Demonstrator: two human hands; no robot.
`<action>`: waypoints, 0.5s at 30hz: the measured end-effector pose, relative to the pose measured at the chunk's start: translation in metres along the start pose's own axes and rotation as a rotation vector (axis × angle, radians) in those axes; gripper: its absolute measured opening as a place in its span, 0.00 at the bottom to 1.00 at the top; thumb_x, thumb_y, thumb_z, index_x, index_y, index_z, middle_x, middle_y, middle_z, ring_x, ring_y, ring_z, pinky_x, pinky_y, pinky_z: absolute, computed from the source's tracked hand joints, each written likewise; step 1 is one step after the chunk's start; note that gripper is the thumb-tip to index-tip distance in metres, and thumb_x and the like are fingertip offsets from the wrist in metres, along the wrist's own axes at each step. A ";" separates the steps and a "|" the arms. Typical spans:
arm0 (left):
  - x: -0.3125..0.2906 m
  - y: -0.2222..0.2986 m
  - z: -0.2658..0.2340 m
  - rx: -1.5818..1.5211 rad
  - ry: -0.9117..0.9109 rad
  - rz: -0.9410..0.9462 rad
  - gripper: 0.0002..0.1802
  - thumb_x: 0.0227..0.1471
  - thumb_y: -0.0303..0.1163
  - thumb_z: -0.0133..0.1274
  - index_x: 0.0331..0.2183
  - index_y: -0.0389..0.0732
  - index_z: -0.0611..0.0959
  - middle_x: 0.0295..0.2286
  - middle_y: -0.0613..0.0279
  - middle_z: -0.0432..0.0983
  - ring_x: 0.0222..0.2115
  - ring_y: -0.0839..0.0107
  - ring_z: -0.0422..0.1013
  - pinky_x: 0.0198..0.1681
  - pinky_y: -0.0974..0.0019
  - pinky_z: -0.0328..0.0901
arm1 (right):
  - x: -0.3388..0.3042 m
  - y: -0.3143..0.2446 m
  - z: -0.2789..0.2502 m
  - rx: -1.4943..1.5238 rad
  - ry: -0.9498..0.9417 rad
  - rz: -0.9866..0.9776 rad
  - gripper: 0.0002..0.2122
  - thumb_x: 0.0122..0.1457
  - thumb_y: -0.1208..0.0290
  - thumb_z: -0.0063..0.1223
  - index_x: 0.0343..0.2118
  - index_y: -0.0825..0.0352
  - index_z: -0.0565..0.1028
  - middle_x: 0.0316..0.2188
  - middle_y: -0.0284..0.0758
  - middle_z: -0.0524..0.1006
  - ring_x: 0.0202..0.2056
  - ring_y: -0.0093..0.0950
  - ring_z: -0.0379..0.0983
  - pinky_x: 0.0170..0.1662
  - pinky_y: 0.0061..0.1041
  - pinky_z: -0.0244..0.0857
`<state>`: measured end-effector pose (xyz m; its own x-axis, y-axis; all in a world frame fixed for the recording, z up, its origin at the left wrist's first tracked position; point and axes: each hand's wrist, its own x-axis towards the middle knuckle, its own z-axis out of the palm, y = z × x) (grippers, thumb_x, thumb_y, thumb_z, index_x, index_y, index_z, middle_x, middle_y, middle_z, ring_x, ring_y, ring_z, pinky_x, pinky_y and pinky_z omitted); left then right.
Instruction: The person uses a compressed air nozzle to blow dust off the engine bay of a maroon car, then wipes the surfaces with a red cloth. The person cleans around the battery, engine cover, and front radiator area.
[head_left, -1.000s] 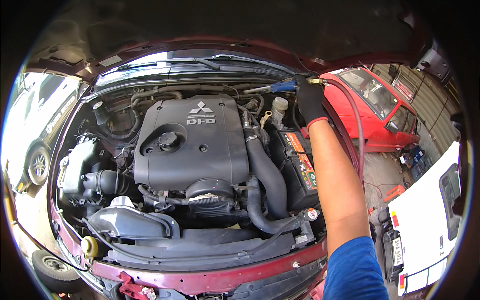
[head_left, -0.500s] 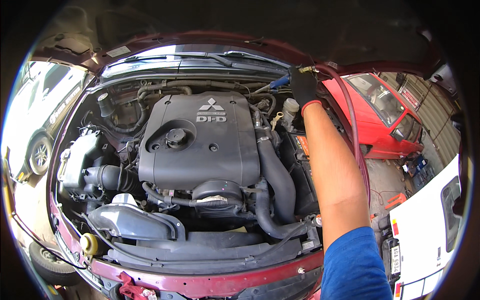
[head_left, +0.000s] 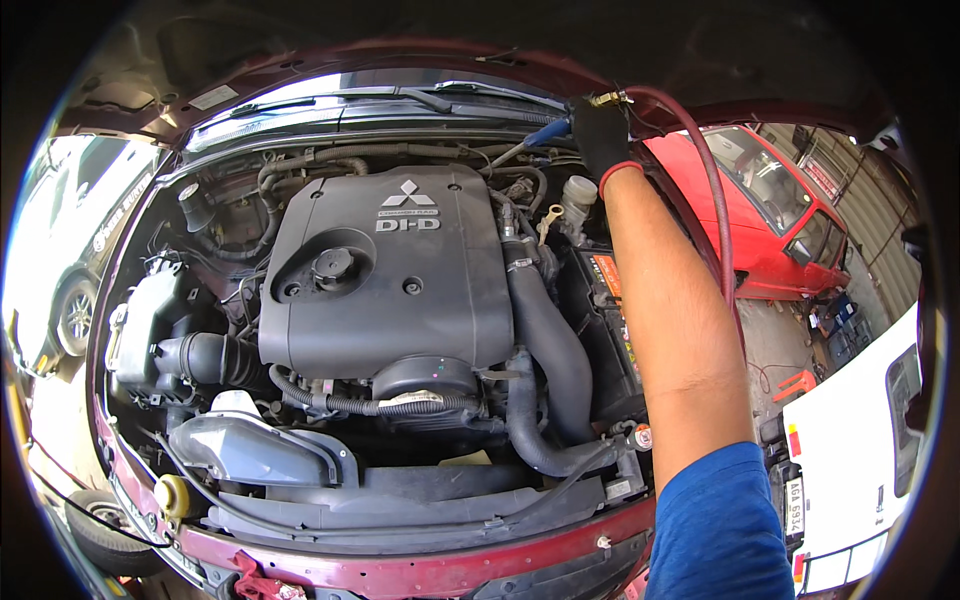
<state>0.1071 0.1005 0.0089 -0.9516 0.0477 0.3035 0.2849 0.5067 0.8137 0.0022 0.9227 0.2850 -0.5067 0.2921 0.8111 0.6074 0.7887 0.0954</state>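
Note:
My right hand (head_left: pixel 601 140), in a black glove with a red cuff, is closed around a blue air blow gun (head_left: pixel 550 131) at the far right of the engine bay. The gun's thin nozzle points left and down, just behind the engine cover (head_left: pixel 430 270). A dark red air hose (head_left: pixel 712 170) joins the gun at a brass fitting (head_left: pixel 607 99) and hangs down right of my forearm. Below the hand stand a white fluid reservoir (head_left: pixel 577 200) and a yellow dipstick handle (head_left: pixel 549 222). My left hand is out of view.
The raised hood (head_left: pixel 400 50) hangs overhead. Along the right lies the battery (head_left: pixel 590 330); a thick black hose (head_left: pixel 545 340) runs beside it. A red cloth (head_left: pixel 262 580) lies at the front edge. A red car (head_left: pixel 740 220) and a white vehicle (head_left: pixel 860 450) stand to the right.
My right hand and the blow gun have shifted slightly up and to the left in the picture. The view has also moved a little, so the engine sits farther left.

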 end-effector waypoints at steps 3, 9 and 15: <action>0.000 0.003 0.000 -0.028 -0.009 -0.037 0.28 0.62 0.48 0.56 0.49 0.31 0.80 0.44 0.50 0.80 0.45 0.56 0.75 0.52 0.54 0.69 | -0.005 -0.001 -0.001 -0.029 0.083 0.030 0.17 0.62 0.56 0.46 0.28 0.65 0.79 0.29 0.43 0.81 0.35 0.45 0.78 0.42 0.46 0.68; 0.000 0.009 -0.002 0.065 -0.010 0.030 0.29 0.63 0.51 0.54 0.48 0.31 0.80 0.44 0.50 0.80 0.43 0.56 0.76 0.52 0.54 0.69 | -0.008 0.002 -0.027 0.402 0.092 0.234 0.14 0.60 0.60 0.53 0.25 0.66 0.77 0.24 0.37 0.79 0.29 0.35 0.77 0.36 0.38 0.67; 0.005 0.017 -0.002 0.008 -0.061 0.075 0.28 0.64 0.49 0.53 0.48 0.31 0.81 0.43 0.49 0.81 0.43 0.56 0.76 0.50 0.54 0.69 | -0.008 0.003 -0.059 0.751 0.194 0.243 0.12 0.61 0.61 0.50 0.31 0.64 0.81 0.28 0.46 0.81 0.35 0.44 0.80 0.40 0.42 0.70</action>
<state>0.1075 0.1081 0.0253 -0.9330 0.1380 0.3323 0.3548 0.5066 0.7858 0.0435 0.8909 0.3129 -0.2565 0.4575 0.8514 0.0797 0.8879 -0.4531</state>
